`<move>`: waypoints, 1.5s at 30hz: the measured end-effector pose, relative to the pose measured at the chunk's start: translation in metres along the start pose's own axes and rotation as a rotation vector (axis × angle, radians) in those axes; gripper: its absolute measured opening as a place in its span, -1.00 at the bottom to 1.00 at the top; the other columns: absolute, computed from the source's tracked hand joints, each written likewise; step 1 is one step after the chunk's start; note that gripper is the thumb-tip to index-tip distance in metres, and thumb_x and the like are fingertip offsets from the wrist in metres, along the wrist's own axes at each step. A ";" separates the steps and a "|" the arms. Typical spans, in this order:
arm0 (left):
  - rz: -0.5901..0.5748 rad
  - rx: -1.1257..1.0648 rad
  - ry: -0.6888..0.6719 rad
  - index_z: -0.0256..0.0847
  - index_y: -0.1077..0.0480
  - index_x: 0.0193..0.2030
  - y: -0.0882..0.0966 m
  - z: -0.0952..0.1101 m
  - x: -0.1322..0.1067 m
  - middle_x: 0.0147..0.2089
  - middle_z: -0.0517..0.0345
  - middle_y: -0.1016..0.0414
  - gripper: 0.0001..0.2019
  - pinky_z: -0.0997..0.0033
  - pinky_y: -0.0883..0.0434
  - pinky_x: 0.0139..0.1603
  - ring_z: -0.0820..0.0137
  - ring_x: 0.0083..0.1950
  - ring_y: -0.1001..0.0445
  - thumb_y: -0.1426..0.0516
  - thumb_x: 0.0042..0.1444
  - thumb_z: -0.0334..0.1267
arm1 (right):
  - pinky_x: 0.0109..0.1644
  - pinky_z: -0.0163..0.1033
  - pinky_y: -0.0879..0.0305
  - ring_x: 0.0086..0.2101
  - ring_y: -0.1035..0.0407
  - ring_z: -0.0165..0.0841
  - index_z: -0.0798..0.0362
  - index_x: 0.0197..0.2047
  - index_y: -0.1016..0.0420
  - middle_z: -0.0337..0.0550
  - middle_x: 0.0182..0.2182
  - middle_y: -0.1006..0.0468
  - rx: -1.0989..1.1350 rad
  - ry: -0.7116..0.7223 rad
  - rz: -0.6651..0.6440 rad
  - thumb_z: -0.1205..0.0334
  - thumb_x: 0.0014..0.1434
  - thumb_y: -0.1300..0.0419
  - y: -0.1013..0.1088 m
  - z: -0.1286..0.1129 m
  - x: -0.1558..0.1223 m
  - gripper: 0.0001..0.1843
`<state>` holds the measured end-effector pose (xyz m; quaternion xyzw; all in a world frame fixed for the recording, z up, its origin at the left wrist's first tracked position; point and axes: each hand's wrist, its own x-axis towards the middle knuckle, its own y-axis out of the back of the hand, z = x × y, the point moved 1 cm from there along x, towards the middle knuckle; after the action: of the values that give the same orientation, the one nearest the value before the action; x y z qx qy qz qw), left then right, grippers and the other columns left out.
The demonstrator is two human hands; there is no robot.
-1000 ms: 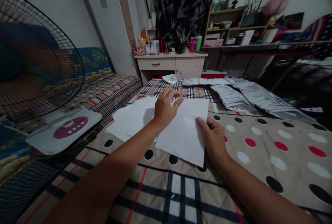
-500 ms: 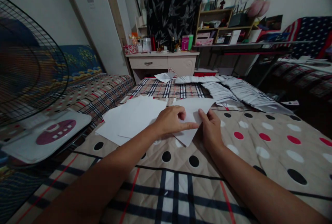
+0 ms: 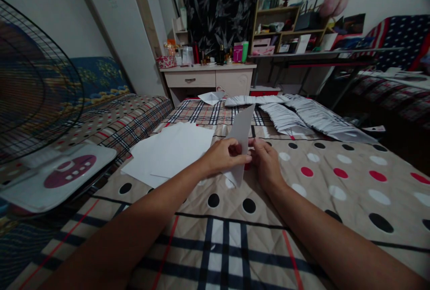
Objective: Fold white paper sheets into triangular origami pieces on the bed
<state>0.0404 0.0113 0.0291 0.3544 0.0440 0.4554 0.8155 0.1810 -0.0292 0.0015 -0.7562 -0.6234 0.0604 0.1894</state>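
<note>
A white sheet of paper stands bent upright above the bed, its upper corner pointing away from me. My left hand pinches it from the left, thumb reaching across its lower part. On the other side, my right hand has its fingers closed at the sheet's right face; its fingertips are partly hidden behind the paper. Left of my hands lies a loose pile of flat white sheets. Farther off to the right are overlapping rows of folded white papers.
A patterned bedspread lies under everything. One folded white paper rests near the bed's far edge. At the left stands a fan with a white base. Beyond the bed is a white cabinet topped with bottles.
The sheet between my hands has gone from lying nearly flat to bent upright. My right hand has shifted slightly left, closer to my left hand. The view has moved slightly.
</note>
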 end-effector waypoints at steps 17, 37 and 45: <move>-0.027 -0.292 0.052 -0.32 -0.50 -0.40 0.010 -0.008 0.005 -0.44 0.15 -0.50 -0.84 0.49 -0.28 -0.38 0.47 -0.42 -0.40 -0.23 -0.03 -0.24 | -0.58 -0.42 -0.23 -0.65 -0.28 -0.50 0.07 -0.29 -0.46 -0.33 -0.64 -0.41 -0.126 0.016 -0.037 -0.12 0.00 -0.32 0.000 0.000 0.000 -0.59; 0.512 -1.167 0.337 -0.30 -0.42 -0.36 0.026 -0.012 0.012 -0.50 0.17 -0.47 -0.75 0.47 -0.36 -0.49 0.45 -0.52 -0.41 -0.33 -0.16 -0.25 | -0.30 -0.33 -0.49 -0.23 -0.51 -0.36 -0.02 -0.01 -0.35 -0.14 -0.10 -0.55 0.141 -0.061 0.179 0.11 -0.13 -0.44 0.005 0.008 0.013 -0.39; 0.576 -0.652 0.334 -0.29 -0.42 -0.43 0.025 -0.046 0.013 -0.51 0.16 -0.45 -0.75 0.45 -0.32 -0.44 0.45 -0.52 -0.37 -0.26 -0.10 -0.12 | -0.22 -0.29 -0.50 -0.31 -0.52 -0.37 0.03 -0.19 -0.41 -0.23 -0.31 -0.61 0.332 -0.068 0.345 0.48 -0.36 -0.44 0.015 0.008 0.021 -0.41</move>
<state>0.0117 0.0540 0.0139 -0.0007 -0.0709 0.7041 0.7065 0.1966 -0.0094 -0.0078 -0.8075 -0.4724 0.2190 0.2770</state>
